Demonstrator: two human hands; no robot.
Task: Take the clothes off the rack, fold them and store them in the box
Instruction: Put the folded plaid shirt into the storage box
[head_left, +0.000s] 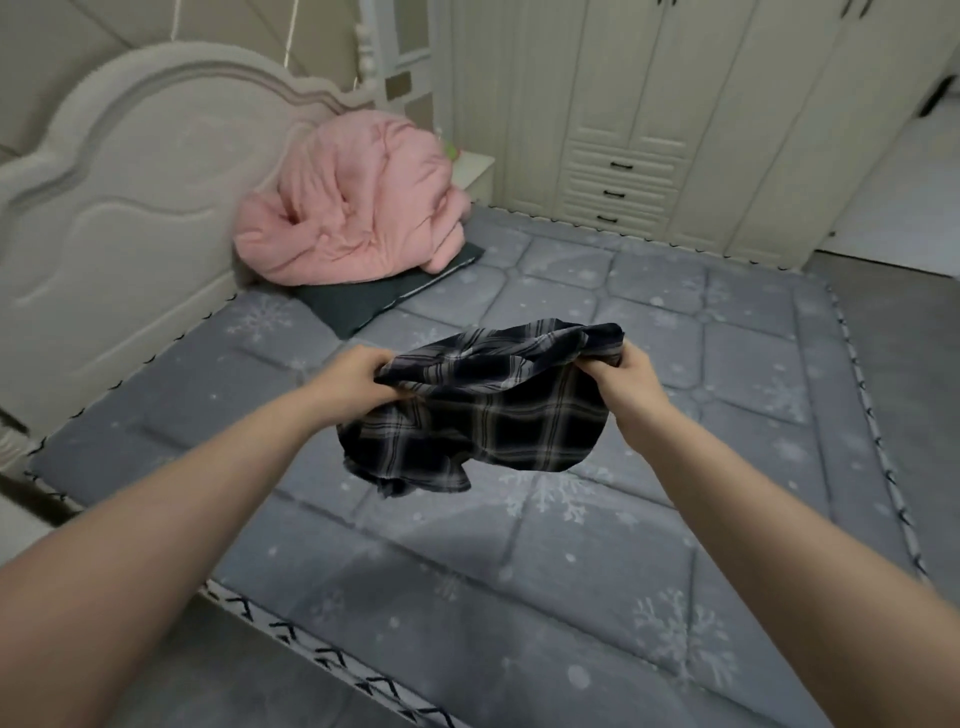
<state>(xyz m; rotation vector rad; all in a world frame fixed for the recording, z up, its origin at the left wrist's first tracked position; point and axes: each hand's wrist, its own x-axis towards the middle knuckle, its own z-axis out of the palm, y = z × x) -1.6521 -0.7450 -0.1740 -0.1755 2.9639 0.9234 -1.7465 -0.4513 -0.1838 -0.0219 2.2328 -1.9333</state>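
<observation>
Head view: big grey mattress (649, 322) with snowflakes fills middle, much bare room all around hands. Headboard (119, 208) at left edge, wardrobe (649, 130) along far edge, floor (904, 374) past right edge. Pink blanket (358, 208) heaped on dark pillow (363, 304) in far corner, well apart. Dark checked cloth (478, 410) held up above mattress, hanging between hands. Left hand (353, 376) grips its left top corner, fingers curled. Right hand (631, 376) grips right top corner, fingers curled.
</observation>
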